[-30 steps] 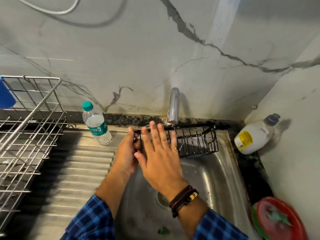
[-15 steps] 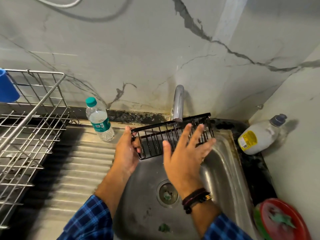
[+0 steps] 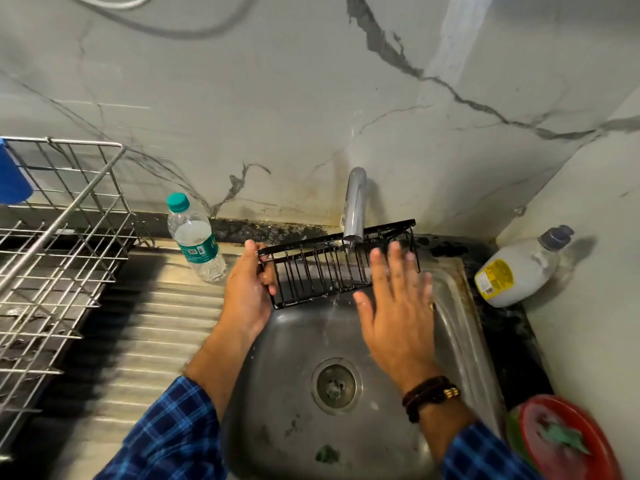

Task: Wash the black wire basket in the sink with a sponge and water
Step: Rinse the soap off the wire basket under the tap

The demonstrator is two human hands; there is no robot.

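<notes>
Black wire basket [image 3: 332, 268] under the steel tap [image 3: 355, 206]: left hand [image 3: 249, 289] grips its left end; right hand [image 3: 394, 306], fingers spread wide, lies against its near-right side. Bottle labels unreadable.

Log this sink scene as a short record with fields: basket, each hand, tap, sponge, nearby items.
basket: black wire basket held over the sink, under the tap
left hand: left hand grips the basket's left end
right hand: right hand open, fingers spread flat against the basket's right part
water: thin stream seems to run through the basket
sponge: none in either hand
left of sink: water bottle, dish rack
right of sink: soap bottle, red plate
</notes>
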